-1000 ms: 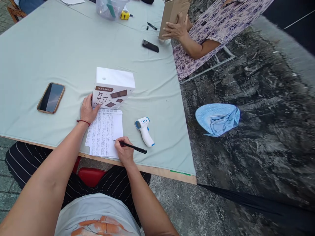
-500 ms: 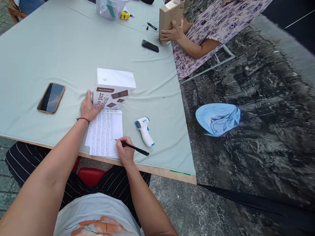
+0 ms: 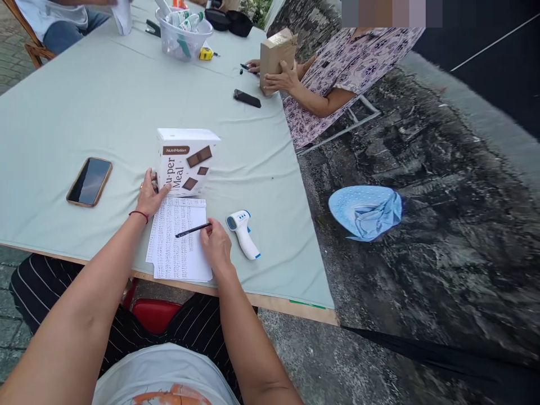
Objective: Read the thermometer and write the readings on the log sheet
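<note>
A white NutriMotion box point(image 3: 198, 177) with brown chocolate-bar pictures stands upright on the table. My left hand point(image 3: 149, 197) grips its lower left edge, thumb across the front and fingers at the side. In front of the box lie sheets of paper point(image 3: 177, 259) covered in rows of small handwriting. Over their right side, my right hand point(image 3: 216, 244) is closed on a black pen point(image 3: 192, 230), which lies almost level and points left. Just right of that hand rests a white and blue infrared thermometer point(image 3: 243, 235), untouched.
A smartphone point(image 3: 89, 181) lies to the left and a black device point(image 3: 247, 98) farther back. Across the table a person's hand point(image 3: 284, 79) holds a cardboard box point(image 3: 272, 59). A plastic basket point(image 3: 185, 42) and tape measure point(image 3: 206, 54) sit behind. A blue hat point(image 3: 367, 212) is beyond the right edge.
The pen has swung round in my right hand, from tip on the paper to pointing left above it. The NutriMotion box's front now faces me more fully. The view has tilted upward.
</note>
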A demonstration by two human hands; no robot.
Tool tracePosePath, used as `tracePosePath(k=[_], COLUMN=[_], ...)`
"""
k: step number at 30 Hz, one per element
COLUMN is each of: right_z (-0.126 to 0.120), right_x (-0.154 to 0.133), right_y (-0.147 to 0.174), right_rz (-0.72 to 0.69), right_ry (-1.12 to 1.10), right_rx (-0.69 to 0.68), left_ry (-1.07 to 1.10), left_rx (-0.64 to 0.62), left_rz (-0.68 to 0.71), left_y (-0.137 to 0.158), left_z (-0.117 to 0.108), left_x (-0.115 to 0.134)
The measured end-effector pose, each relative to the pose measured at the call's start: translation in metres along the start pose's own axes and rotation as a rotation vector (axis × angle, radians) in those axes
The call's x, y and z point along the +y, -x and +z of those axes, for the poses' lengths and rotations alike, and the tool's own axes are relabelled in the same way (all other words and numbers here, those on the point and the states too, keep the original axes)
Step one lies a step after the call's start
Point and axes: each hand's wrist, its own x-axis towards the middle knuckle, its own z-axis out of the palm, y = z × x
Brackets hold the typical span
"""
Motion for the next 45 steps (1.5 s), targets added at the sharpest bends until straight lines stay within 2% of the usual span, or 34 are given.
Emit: tracePosePath(k=[3,6,8,9,11,13,15,17,20,23,26,30,45], right_z=[-0.005,-0.031,-0.052,-0.062,-0.075,-0.079,-0.073,-0.062,-0.039,-0.016,0.003,0.014,0.014], right_x=[0.000,0.019,0.039,0.049,0.063,0.066,0.055,0.032,-0.013,-0.048,-0.064,-0.064,-0.066], right_y=[0.002,0.001,-0.005,-0.008,-0.015,-0.020,-0.020,-0.017,-0.013,-0.015,-0.021,-0.026,-0.028], right_rz=[-0.030,-0.032,0.059,0.136,0.255,0.289,0.257,0.235,0.297,0.298,0.338,0.396,0.416], right_ry=[-0.006,0.101,0.243,0.291,0.307,0.217,0.016,-0.272,-0.691,-0.888,-0.907,-0.933,-1.020], right_rx=[0.040,0.192,0.273,0.240,0.087,-0.011,-0.016,-0.028,-0.157,-0.235,-0.220,-0.175,-0.201], left_ry=[-0.004,-0.043,-0.074,-0.094,-0.136,-0.160,-0.171,-0.200,-0.271,-0.328,-0.378,-0.418,-0.402], left_rx=[0.069,0.092,0.106,0.118,0.152,0.178,0.169,0.125,0.053,0.018,0.000,-0.016,0.000], left_rz=[0.000,0.049,0.075,0.068,0.026,-0.006,-0.011,-0.020,-0.045,-0.065,-0.075,-0.061,-0.009], left_y=[0.002,0.004,0.006,0.007,0.008,0.010,0.012,0.013,0.015,0.017,0.018,0.019,0.019], left_z=[-0.002,-0.002,0.000,0.002,0.006,0.009,0.010,0.009,0.004,0.000,-0.001,0.001,0.003], left_x=[0.002,0.010,0.017,0.020,0.025,0.028,0.031,0.033,0.040,0.047,0.051,0.051,0.045])
